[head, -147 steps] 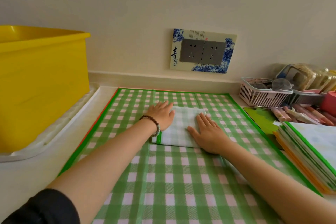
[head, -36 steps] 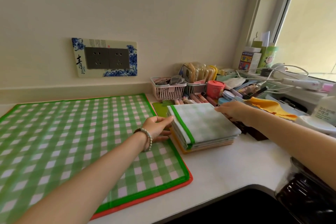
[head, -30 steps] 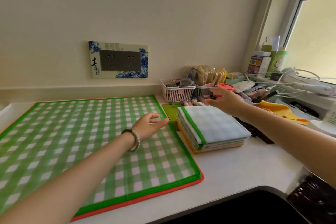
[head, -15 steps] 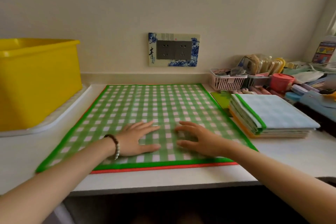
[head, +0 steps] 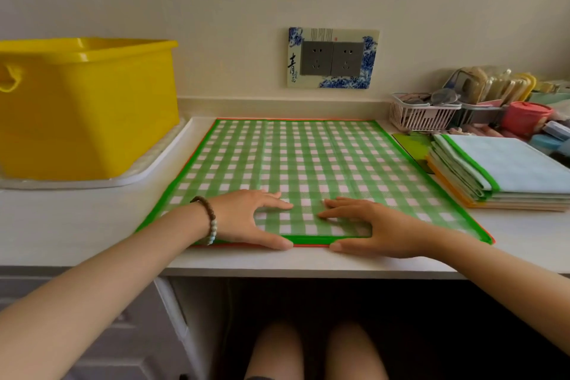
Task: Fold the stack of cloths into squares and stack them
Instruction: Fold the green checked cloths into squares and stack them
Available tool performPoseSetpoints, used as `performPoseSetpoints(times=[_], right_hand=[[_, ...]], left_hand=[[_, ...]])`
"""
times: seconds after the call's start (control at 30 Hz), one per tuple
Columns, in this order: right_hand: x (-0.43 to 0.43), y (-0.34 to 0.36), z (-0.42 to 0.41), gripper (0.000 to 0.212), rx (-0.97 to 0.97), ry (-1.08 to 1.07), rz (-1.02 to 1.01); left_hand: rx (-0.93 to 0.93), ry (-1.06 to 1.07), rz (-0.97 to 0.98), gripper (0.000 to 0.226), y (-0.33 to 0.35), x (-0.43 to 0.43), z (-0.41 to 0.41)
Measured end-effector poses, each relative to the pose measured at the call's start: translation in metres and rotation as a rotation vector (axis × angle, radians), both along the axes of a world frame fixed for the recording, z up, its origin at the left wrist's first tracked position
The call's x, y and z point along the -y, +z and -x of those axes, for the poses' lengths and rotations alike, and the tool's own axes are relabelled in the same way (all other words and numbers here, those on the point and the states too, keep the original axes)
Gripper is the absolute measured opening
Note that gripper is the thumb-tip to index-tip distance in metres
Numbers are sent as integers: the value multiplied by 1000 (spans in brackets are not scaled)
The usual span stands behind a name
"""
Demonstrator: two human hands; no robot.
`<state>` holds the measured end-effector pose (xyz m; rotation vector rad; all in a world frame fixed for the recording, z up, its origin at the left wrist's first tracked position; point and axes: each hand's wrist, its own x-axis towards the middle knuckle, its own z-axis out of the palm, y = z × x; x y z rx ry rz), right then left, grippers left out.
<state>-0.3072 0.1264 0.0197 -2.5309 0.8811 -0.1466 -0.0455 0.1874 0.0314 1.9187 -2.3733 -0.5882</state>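
Observation:
A green-and-white checked cloth [head: 296, 160] with a green border lies spread flat on the white counter, with an orange edge of another cloth showing beneath it. My left hand [head: 246, 219] and my right hand [head: 367, 225] rest side by side on its near edge, fingers flat on the cloth, thumbs at the border. A stack of folded cloths [head: 499, 179] sits at the right, a pale checked square with a green hem on top.
A yellow tub [head: 86, 108] stands on a white tray [head: 154, 166] at the left. Behind the stack are a pink basket [head: 422, 114], a red cup [head: 526, 117] and assorted clutter. A wall socket [head: 333, 58] is above the cloth. The counter edge runs just below my hands.
My hands left the folded stack at the right and came down on the spread cloth; in the last half second they slid back to its near edge.

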Motion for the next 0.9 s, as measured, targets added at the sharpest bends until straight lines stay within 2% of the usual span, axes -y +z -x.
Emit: performPoseSetpoints(times=[0.17,0.33,0.47,0.53,0.6,0.67,0.73,0.8,0.9], right_hand=[[2,4,-1,43,32,-21,-62],[7,9,-3,37,11,-22,-54],[15,20,-5,37,-27,-24,-101],[20,26,-6,25,-64,-3,-127],[25,33,-8,16,-87,11,-167],[30,40,-11,25,-84,-19,-212],[35,50,-14,33,-76,-57,-238],[42,63,-17,31,-85,-48,-240],[55,87,-25,18,-119,-52,-160]], left_hand=[[-28,-14,-21,83,3,-1,-4],[-101,-39,-1,62,8,2,-9],[-171,-21,4,54,15,8,-11],[-230,-31,-16,38,19,11,-10],[-267,-37,-44,36,24,16,-11],[-287,-33,-81,38,30,22,-13],[-270,-35,-125,25,38,30,-16],[-246,-51,-162,14,49,39,-19],[-277,-32,-203,17,70,55,-25]])
